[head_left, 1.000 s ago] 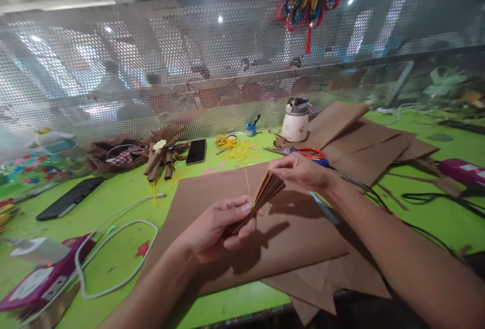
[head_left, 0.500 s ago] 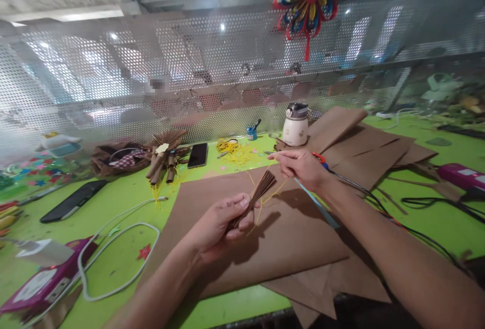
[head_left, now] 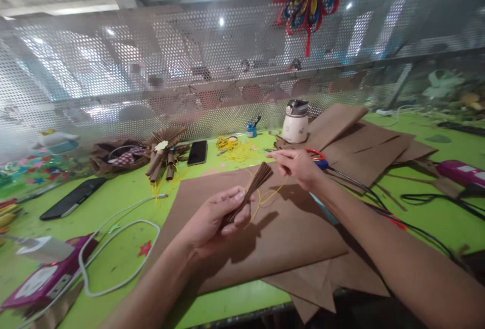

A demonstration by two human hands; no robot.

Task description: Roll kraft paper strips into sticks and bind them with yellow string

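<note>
My left hand (head_left: 222, 210) is closed around a narrow strip of brown paper folded in accordion pleats (head_left: 258, 183), its pleated end pointing up and right. Thin yellow string (head_left: 261, 201) hangs in a loop beside the pleats and runs up toward my right hand (head_left: 297, 167). The fingers of that hand are pinched together on the string, to the right of the folded paper. Both hands are above a large brown paper sheet (head_left: 303, 238). Behind my right hand is a red and blue tool with a black cord (head_left: 321, 162), partly hidden.
On the green table (head_left: 235, 314) are a brown paper figure (head_left: 162, 157), a phone (head_left: 197, 152), a yellow string pile (head_left: 229, 144), a blue jar (head_left: 251, 130) and a white bottle (head_left: 295, 127). More brown paper (head_left: 371, 152) lies right; a white cable (head_left: 113, 225) loops left.
My left hand and the pleated paper have shifted slightly left and up. My right hand stays near the same place, still pinched, and the string loop hangs a little differently.
</note>
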